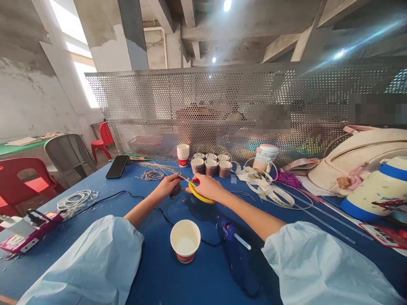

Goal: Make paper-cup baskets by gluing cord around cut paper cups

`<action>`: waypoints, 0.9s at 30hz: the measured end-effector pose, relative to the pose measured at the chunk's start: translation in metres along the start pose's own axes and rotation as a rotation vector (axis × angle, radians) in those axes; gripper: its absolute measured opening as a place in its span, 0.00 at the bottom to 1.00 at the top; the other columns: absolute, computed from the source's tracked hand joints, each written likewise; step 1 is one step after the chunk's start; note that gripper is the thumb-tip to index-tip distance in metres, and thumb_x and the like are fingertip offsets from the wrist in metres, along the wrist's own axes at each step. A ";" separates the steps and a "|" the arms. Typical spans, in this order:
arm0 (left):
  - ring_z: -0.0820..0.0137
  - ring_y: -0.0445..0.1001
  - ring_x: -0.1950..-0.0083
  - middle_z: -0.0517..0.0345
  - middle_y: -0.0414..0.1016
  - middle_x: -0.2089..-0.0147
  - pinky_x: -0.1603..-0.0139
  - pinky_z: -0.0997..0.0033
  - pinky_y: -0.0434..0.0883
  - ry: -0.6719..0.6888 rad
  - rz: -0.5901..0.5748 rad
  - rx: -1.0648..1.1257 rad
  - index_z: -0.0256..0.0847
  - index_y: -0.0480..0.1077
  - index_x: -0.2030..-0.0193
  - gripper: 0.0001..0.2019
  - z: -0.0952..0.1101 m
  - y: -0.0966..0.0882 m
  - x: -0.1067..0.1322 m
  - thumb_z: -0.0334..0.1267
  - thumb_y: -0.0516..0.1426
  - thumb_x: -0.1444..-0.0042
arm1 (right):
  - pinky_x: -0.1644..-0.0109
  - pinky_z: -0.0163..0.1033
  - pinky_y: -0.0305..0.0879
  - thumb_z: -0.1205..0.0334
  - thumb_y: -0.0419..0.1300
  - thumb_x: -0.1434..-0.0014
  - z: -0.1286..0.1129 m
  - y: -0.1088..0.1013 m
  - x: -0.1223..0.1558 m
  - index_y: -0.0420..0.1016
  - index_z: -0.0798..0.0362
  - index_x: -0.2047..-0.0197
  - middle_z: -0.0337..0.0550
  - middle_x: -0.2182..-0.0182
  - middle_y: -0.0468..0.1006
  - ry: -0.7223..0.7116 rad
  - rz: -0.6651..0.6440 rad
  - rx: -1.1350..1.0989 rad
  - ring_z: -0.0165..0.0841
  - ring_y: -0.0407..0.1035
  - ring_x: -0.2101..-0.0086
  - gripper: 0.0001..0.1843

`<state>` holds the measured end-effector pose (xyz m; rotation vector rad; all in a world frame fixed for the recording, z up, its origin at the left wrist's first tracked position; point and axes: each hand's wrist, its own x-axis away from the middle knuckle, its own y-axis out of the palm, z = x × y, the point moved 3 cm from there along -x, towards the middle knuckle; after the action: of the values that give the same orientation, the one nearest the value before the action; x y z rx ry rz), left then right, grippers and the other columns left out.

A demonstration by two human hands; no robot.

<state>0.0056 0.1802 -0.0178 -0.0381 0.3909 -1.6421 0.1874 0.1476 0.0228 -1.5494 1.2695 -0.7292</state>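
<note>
My left hand is closed, fingers pinched around a small dark brown bundle that looks like cord. In my right hand is a pair of scissors with yellow and red handles. Their metal blades point left, right beside the left fingertips; whether they touch the cord is hard to see. Nearer to me stands a white paper cup with a red base, upright. Behind my hands are several small cups wrapped in brown with thin handles. A blue glue gun lies below my right forearm.
A stack of paper cups, coiled twine and a phone are toward the back. White ribbon, bottles and a bag crowd the right. A power strip sits left; a black cable crosses the table.
</note>
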 end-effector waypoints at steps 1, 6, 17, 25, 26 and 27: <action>0.64 0.71 0.62 0.55 0.78 0.67 0.58 0.68 0.68 0.002 -0.002 -0.005 0.41 0.78 0.68 0.09 0.000 0.000 0.000 0.42 0.60 0.54 | 0.64 0.37 0.64 0.36 0.61 0.49 0.001 0.001 -0.001 0.75 0.46 0.55 0.44 0.57 0.82 -0.007 0.004 -0.014 0.42 0.76 0.58 0.26; 0.64 0.70 0.63 0.55 0.77 0.68 0.61 0.68 0.68 0.010 -0.025 -0.027 0.41 0.78 0.68 0.11 0.003 0.000 0.002 0.44 0.60 0.54 | 0.64 0.35 0.63 0.40 0.65 0.50 0.003 0.004 -0.003 0.78 0.49 0.60 0.45 0.62 0.83 -0.043 0.037 -0.055 0.40 0.76 0.60 0.22; 0.69 0.65 0.74 0.58 0.70 0.77 0.74 0.71 0.61 -0.012 0.000 -0.062 0.40 0.75 0.76 0.11 -0.001 -0.005 -0.001 0.45 0.59 0.53 | 0.65 0.34 0.63 0.44 0.66 0.49 0.008 0.001 -0.003 0.80 0.50 0.61 0.45 0.64 0.84 -0.032 0.086 -0.082 0.39 0.77 0.62 0.20; 0.61 0.74 0.60 0.49 0.80 0.64 0.63 0.66 0.71 0.007 0.016 0.003 0.39 0.78 0.72 0.13 0.003 -0.008 -0.003 0.47 0.60 0.54 | 0.64 0.34 0.64 0.42 0.65 0.48 0.015 0.000 0.003 0.79 0.49 0.59 0.44 0.63 0.84 -0.040 0.079 -0.050 0.39 0.77 0.61 0.21; 0.61 0.75 0.62 0.49 0.80 0.65 0.63 0.66 0.71 0.004 0.002 0.009 0.38 0.78 0.71 0.15 0.004 -0.007 -0.002 0.48 0.60 0.54 | 0.63 0.34 0.64 0.42 0.64 0.48 0.016 0.000 0.004 0.79 0.49 0.58 0.44 0.62 0.84 -0.042 0.080 -0.039 0.39 0.77 0.60 0.21; 0.62 0.75 0.64 0.49 0.79 0.67 0.63 0.66 0.71 0.003 -0.011 0.012 0.37 0.78 0.71 0.15 0.004 -0.006 -0.001 0.49 0.60 0.54 | 0.62 0.35 0.65 0.42 0.64 0.47 0.018 0.001 0.005 0.78 0.48 0.57 0.44 0.61 0.83 -0.042 0.082 -0.025 0.40 0.77 0.59 0.21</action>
<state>0.0007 0.1804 -0.0118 -0.0295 0.3837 -1.6558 0.2039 0.1487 0.0148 -1.5153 1.3076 -0.6280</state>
